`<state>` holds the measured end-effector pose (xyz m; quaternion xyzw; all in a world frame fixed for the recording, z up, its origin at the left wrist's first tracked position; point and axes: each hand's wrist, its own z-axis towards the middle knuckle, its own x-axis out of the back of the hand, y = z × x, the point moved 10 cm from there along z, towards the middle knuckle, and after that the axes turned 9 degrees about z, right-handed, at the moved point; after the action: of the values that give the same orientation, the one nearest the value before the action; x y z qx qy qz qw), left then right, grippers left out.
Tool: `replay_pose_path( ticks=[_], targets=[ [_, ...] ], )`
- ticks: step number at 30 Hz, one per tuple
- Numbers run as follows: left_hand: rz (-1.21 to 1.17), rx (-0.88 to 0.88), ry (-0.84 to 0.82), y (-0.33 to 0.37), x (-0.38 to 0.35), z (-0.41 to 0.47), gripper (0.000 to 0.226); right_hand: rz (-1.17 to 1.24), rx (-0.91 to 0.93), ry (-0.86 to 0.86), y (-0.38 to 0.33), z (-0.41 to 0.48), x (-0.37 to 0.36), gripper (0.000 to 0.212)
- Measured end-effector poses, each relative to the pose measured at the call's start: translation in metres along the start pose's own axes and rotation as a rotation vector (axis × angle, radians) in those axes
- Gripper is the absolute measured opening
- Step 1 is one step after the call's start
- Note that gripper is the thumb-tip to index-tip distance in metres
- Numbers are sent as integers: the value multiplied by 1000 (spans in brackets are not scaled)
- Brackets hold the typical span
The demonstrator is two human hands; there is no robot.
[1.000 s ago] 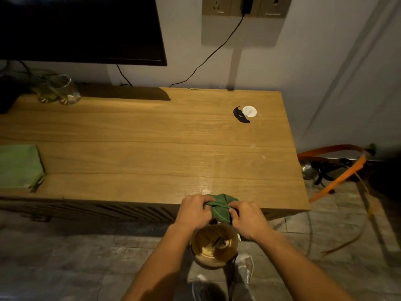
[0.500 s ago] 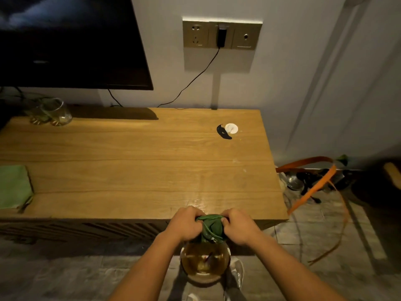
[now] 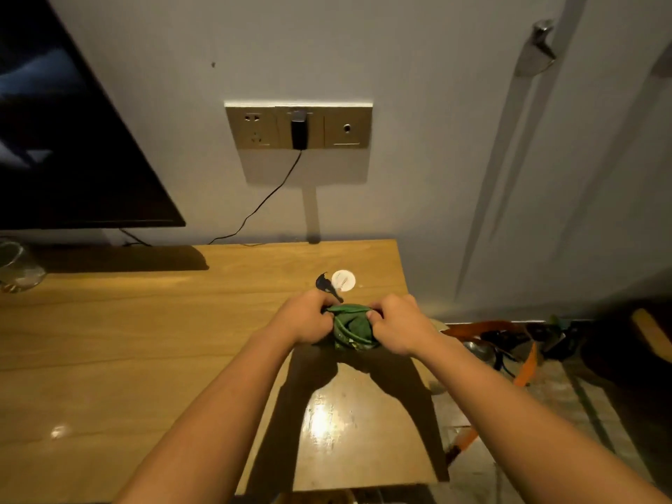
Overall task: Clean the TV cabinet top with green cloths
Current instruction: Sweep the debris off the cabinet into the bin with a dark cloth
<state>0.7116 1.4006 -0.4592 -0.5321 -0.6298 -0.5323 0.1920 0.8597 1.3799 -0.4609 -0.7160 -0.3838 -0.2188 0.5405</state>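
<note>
dim warm light falls across the wooden tv cabinet top (image 3: pixel 145 358), which runs under a dark tv (image 3: pixel 72 140) and a socket panel (image 3: pixel 298 127) with a black cable trailing down. a glass (image 3: pixel 18 267) stands at the far left, and a small white disc (image 3: pixel 343 280) with a dark scrap (image 3: pixel 324 283) touching it lies near the back right corner. orange straps (image 3: pixel 527 365) lie tangled on the floor past the right end.

as for progress, i'd say no wiping is under way right now: the green cloth (image 3: pixel 351 327) is bunched into a tight wad, not spread on the wood. a shiny patch near the front right might be damp, but i can't tell that from glare. most of the surface looks left to do.

the cloth sits squeezed between both hands over the right part of the top, just in front of the disc, seemingly raised off the wood going by the shadow beneath. the left hand (image 3: pixel 303 318) clenches its left side, the right hand (image 3: pixel 398 323) its right side, fingers curled in, as if wringing or refolding it.
</note>
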Motion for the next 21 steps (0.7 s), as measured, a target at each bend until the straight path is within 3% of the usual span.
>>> replay_pose_path(
  ticks=[4,10,21],
  targets=[
    [75,-44,44,23,21,78,29,21,31,50,19,67,46,27],
    [184,-112,242,43,38,184,34,37,71,141,61,170,86,30],
    [267,-42,229,6,-12,262,31,47,10,53,118,245,50,29]
  ],
)
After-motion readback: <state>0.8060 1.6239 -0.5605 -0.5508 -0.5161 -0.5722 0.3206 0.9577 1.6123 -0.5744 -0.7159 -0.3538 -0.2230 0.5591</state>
